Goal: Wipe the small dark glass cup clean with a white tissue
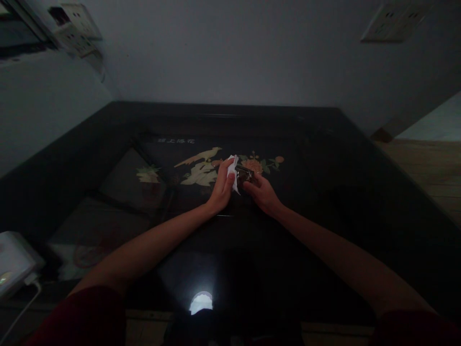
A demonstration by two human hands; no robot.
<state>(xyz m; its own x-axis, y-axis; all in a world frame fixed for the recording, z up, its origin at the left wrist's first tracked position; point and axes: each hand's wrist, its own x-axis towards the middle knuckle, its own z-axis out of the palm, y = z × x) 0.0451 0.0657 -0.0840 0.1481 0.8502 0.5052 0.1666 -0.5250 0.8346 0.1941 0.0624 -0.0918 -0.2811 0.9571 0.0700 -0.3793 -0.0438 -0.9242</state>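
My left hand [221, 187] is closed on a crumpled white tissue or piece of paper [233, 184], its thumb pressing the near side. In my right hand [265, 194] is a small dark, shiny object [245, 174], gripped between thumb and fingers; its exact kind is too dim to make out. The white piece touches the left end of the dark object. Both hands are together over the middle of a glossy black table [252, 269], above a bird and flower design.
A white plugged-in device [16, 264] with a cable stands at the left front edge. Wall sockets are at upper left [77, 38] and upper right [394, 21]. A pale wall [223, 57] rises behind the table. Wooden floor [425, 168] shows on the right.
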